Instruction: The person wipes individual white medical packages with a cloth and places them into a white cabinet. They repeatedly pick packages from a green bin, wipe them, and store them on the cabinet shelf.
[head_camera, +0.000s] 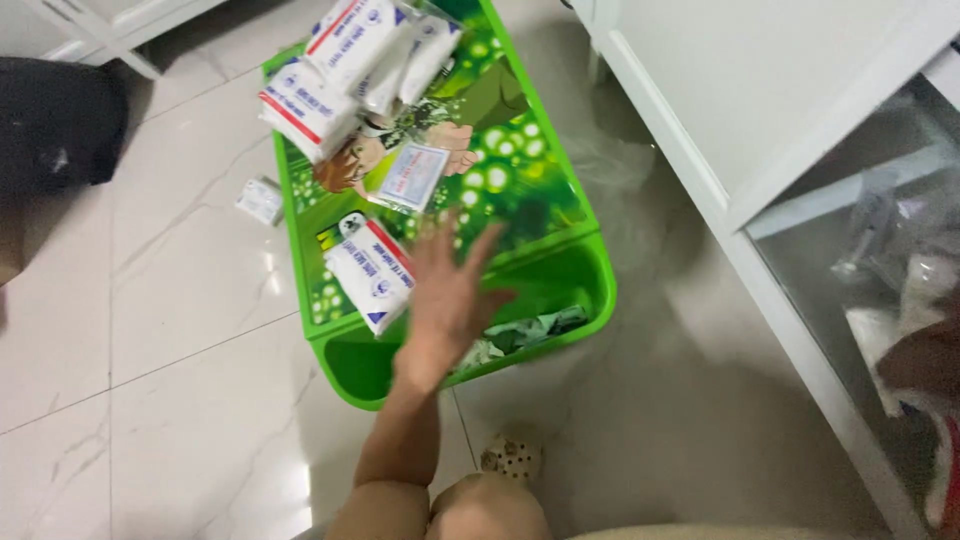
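Left hand (447, 300): stretched out over the near end of the green tray, fingers spread wide, palm down, holding nothing; the grip is open and slightly blurred.
Right hand: out of sight from where I stand, so I cannot tell its grip.
Green tray (560, 265): a small plastic tabletop with a cartoon print, sitting on the floor, with a trough along its near edge.
Nearest packet (370, 272): a white pack with a red stripe, lying flat on the tray just beside the left hand's fingers, on its left.
Flat packet (413, 176): a thin square one, lying mid-tray, beyond the fingertips and apart from them.
Pile of packs (345, 65): several more white packs heaped at the tray's far end, some overhanging the edge.
Stray packet (260, 199): small, on the floor tiles left of the tray.
Trough: holds a crumpled wrapper (530, 332) right of the wrist.
White cabinet (760, 110): stands to the right, its glass door showing bagged goods.
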